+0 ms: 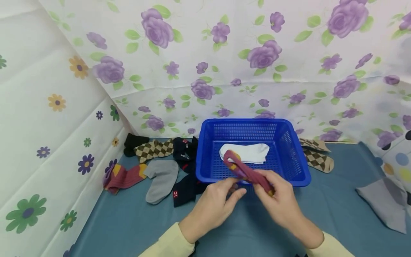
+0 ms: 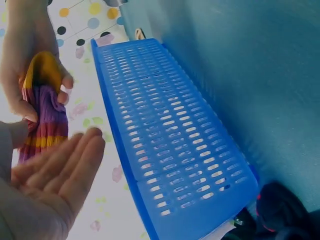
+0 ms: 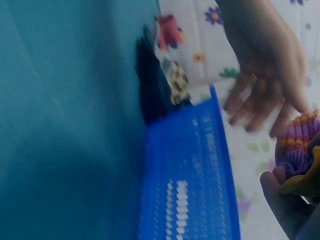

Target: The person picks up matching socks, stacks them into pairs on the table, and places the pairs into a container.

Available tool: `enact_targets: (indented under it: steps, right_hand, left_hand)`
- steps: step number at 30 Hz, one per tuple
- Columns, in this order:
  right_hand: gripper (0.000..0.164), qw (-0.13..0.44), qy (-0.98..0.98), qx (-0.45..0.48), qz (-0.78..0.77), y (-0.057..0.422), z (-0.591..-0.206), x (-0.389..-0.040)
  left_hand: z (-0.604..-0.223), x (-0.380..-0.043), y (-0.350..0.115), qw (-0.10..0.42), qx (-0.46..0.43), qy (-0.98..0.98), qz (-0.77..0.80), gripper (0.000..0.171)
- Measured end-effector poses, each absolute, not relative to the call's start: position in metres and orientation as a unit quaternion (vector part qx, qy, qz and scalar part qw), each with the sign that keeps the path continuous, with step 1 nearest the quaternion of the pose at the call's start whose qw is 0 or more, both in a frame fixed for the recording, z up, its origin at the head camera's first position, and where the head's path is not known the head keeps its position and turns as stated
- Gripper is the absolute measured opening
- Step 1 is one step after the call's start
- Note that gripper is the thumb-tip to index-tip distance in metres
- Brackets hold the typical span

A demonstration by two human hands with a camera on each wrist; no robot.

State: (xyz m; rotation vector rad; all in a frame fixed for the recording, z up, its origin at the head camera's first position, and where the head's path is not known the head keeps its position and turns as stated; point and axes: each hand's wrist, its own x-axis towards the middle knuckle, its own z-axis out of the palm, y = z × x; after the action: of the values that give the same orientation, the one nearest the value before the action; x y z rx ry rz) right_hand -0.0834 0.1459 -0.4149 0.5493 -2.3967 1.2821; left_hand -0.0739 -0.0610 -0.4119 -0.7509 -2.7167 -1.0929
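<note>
In the head view my right hand (image 1: 278,196) grips a dusty-red sock (image 1: 245,172) with yellow and purple bands, held folded over the front of the blue basket (image 1: 253,184). Its yellow part shows by the right thumb (image 3: 280,182) in the right wrist view. My left hand (image 1: 216,201) is beside the sock, its fingers extended and loose; the left wrist view shows its palm (image 2: 60,185) turned up. Inside the basket lies a white sock pair (image 1: 253,152), partly behind the held sock.
Left of the basket lie a matching red sock (image 1: 126,177), a grey sock (image 1: 163,180), a brown argyle sock (image 1: 154,150) and several dark socks (image 1: 183,194). Argyle socks (image 1: 318,160) lie to its right, and a grey cloth piece (image 1: 385,203) farther right. A flowered sheet (image 1: 205,71) hangs behind.
</note>
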Motion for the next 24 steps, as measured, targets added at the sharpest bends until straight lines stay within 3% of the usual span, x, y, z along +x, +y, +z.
enact_targets:
  steps: [11,15,19,24]
  right_hand:
    - [0.057,0.121,-0.846,0.309,0.418,0.128,-0.427,-0.073]
    - [0.046,0.144,-0.831,0.304,0.444,0.131,-0.425,-0.078]
    - [0.03,0.158,-0.819,0.229,0.501,0.137,-0.418,-0.088]
    - [0.023,0.126,-0.803,0.179,0.554,0.146,-0.407,-0.095]
  left_hand:
    - [-0.41,-0.078,-0.062,0.015,-0.177,-0.84,-0.512,0.039]
    - [-0.408,-0.084,-0.066,0.02,-0.161,-0.821,-0.547,0.033]
    - [-0.404,-0.087,-0.071,-0.016,-0.152,-0.813,-0.561,0.031]
    - [-0.403,-0.086,-0.072,-0.054,-0.189,-0.832,-0.518,0.025]
